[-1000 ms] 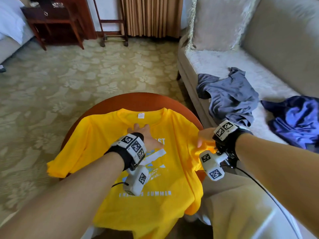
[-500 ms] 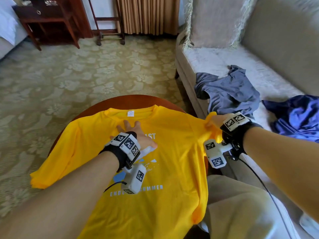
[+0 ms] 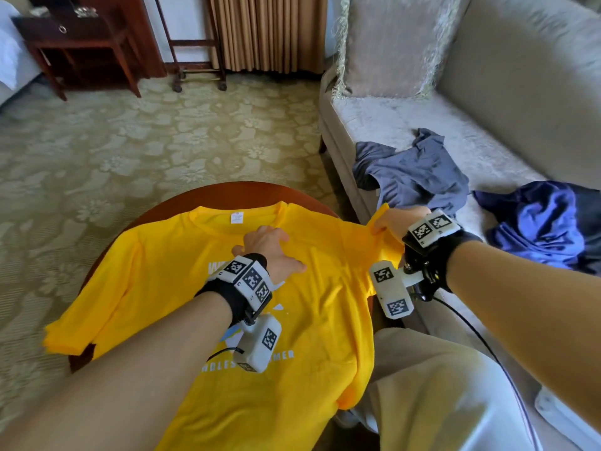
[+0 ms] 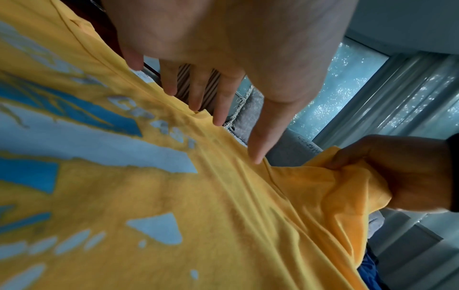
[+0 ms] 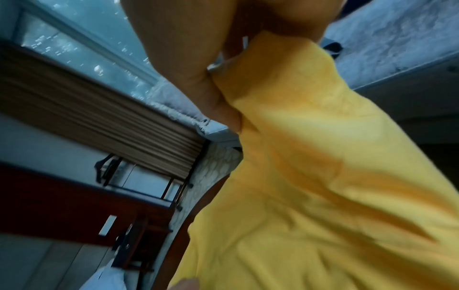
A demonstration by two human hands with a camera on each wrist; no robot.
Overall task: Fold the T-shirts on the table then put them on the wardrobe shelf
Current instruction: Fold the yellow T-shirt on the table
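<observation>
Left hand palm down, fingers spread straight, pressing on yellow T-shirt chest. Right hand at far right, fingers curled, pinching bunched sleeve, lifted. Both forearms extended forward.

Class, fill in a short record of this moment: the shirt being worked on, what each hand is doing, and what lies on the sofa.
Shirt: yellow T-shirt spread face up on round table
Left hand: pressed flat on the chest
Right hand: gripping the sleeve, lifted
Sofa: grey shirt and blue shirt, both unfolded
</observation>
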